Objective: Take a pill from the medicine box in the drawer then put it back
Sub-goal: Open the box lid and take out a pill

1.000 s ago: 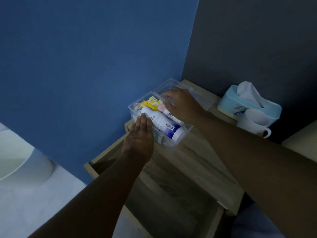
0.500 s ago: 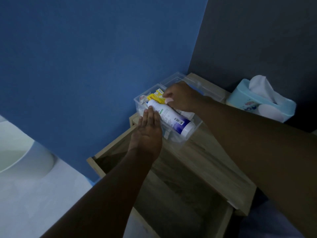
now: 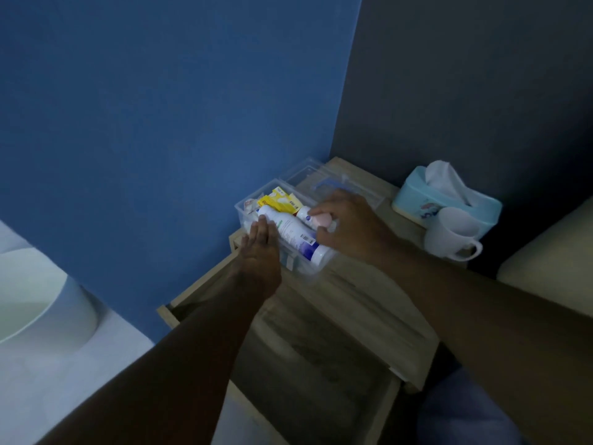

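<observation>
Left hand (image 3: 260,252), fingers flat, steadies the clear medicine box (image 3: 253,209); right hand (image 3: 348,228) pinches a pink-capped bottle (image 3: 316,219) inside, presumably to lift it out.

Clear medicine box (image 3: 245,209); white-purple bottle (image 3: 293,234); yellow packet (image 3: 280,200); light-blue tissue box (image 3: 414,203); white mug (image 3: 449,234).
</observation>
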`<action>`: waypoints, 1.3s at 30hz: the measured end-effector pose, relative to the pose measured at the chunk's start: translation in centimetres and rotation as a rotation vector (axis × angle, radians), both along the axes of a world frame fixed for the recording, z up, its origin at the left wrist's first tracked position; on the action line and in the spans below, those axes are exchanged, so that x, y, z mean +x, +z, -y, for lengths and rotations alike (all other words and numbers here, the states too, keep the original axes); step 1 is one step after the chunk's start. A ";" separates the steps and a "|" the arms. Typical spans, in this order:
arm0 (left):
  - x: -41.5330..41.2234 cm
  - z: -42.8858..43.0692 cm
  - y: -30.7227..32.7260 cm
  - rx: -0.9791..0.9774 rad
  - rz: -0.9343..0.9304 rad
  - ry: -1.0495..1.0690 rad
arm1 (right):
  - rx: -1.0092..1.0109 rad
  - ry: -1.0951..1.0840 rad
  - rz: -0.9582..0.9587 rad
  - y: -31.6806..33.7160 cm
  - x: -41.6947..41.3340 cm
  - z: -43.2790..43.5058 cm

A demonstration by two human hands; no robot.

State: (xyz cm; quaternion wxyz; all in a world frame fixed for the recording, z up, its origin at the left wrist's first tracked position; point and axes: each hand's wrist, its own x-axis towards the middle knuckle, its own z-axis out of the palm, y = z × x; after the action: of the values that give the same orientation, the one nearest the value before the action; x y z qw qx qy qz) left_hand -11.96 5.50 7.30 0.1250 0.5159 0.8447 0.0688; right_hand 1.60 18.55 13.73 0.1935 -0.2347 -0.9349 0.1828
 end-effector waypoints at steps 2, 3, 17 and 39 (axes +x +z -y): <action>0.2 0.0 1.3 -0.044 0.028 0.015 | -0.040 -0.034 -0.023 0.4 1.5 1.6; 0.4 0.2 1.9 -0.034 0.070 0.020 | -0.054 -0.048 -0.044 0.7 2.2 2.2; 12.7 5.1 7.9 0.630 1.494 0.172 | -0.150 -0.045 -0.103 6.6 10.4 7.6; 16.3 5.3 5.3 0.617 1.757 0.323 | -0.222 -0.027 -0.076 5.2 13.3 8.0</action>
State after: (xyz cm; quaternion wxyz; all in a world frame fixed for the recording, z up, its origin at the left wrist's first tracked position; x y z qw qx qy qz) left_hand 4.31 0.23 12.64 0.5636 0.1665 0.4540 0.6698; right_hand 14.88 10.56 18.97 0.2042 -0.2600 -0.8977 0.2914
